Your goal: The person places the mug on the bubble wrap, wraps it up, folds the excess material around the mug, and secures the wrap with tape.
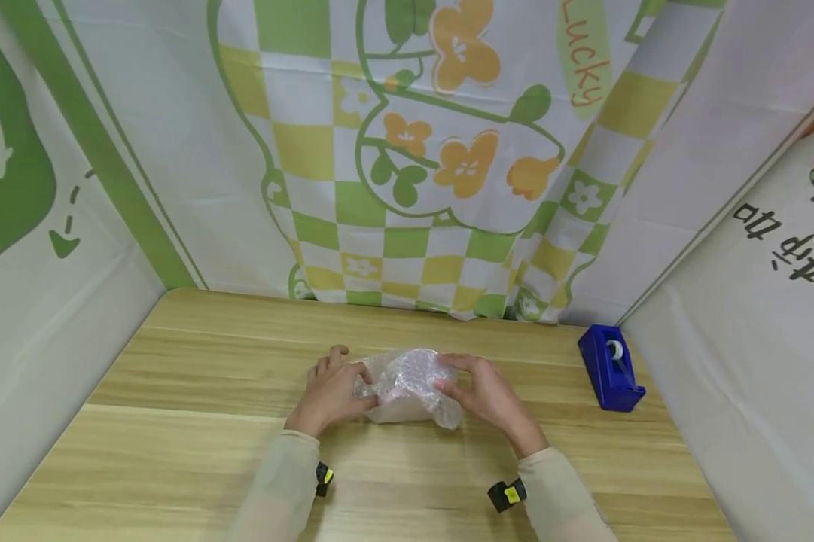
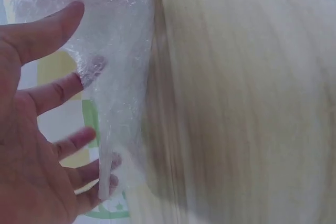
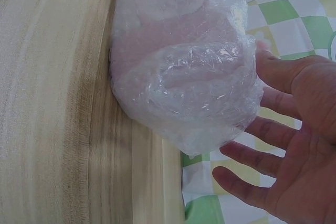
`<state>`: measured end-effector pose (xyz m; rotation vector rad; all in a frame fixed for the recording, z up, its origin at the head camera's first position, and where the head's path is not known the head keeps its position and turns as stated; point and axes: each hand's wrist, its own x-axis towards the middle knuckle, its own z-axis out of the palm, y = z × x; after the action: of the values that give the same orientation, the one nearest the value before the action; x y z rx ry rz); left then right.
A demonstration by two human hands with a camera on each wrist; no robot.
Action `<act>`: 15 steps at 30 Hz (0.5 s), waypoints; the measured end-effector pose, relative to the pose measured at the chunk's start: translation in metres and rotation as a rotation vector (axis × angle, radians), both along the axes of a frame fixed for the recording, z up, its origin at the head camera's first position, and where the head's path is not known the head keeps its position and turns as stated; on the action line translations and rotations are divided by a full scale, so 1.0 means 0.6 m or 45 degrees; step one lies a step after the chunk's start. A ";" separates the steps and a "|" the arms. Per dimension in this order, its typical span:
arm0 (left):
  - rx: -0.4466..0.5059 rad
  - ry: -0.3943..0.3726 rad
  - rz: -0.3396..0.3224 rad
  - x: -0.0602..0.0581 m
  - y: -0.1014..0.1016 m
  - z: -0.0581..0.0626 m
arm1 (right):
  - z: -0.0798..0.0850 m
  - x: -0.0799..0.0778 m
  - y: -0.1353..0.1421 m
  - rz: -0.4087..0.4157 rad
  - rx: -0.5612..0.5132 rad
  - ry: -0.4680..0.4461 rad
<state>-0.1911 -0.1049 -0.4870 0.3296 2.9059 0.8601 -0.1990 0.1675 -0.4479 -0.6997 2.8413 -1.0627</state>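
Observation:
On the wooden table lies a bundle of clear bubble wrap (image 1: 413,380), crumpled, with something pale pink inside that the layers blur. My left hand (image 1: 332,391) is at its left end, thumb and fingers spread apart. In the left wrist view, a loose flap of bubble wrap (image 2: 123,77) covers some of its fingertips, and the thumb lies in front of the film. My right hand (image 1: 484,391) holds the right end between thumb and fingers. Seen from the right wrist, the thumb is at the edge of the wrapped bundle (image 3: 184,72), with other fingertips partly behind it.
A blue tape dispenser (image 1: 608,369) with a roll of clear tape stands near the table's right edge. Behind the wooden table (image 1: 196,361) hangs a green and yellow checked curtain (image 1: 413,256). Printed white cloth walls rise on both sides.

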 end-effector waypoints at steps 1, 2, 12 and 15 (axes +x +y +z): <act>-0.019 -0.015 0.009 -0.001 -0.001 0.001 | -0.001 0.000 0.000 -0.001 0.001 0.000; -0.038 -0.030 0.014 -0.001 -0.001 0.002 | -0.001 0.000 0.000 -0.003 0.001 -0.002; -0.105 -0.105 0.079 -0.001 0.002 0.007 | -0.001 0.000 -0.001 -0.002 -0.002 0.005; -0.068 -0.113 0.110 0.000 0.005 0.008 | 0.000 0.000 0.000 0.002 -0.010 0.003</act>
<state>-0.1911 -0.1017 -0.4820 0.1586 2.8727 0.7858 -0.1988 0.1675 -0.4482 -0.7038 2.8398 -1.0741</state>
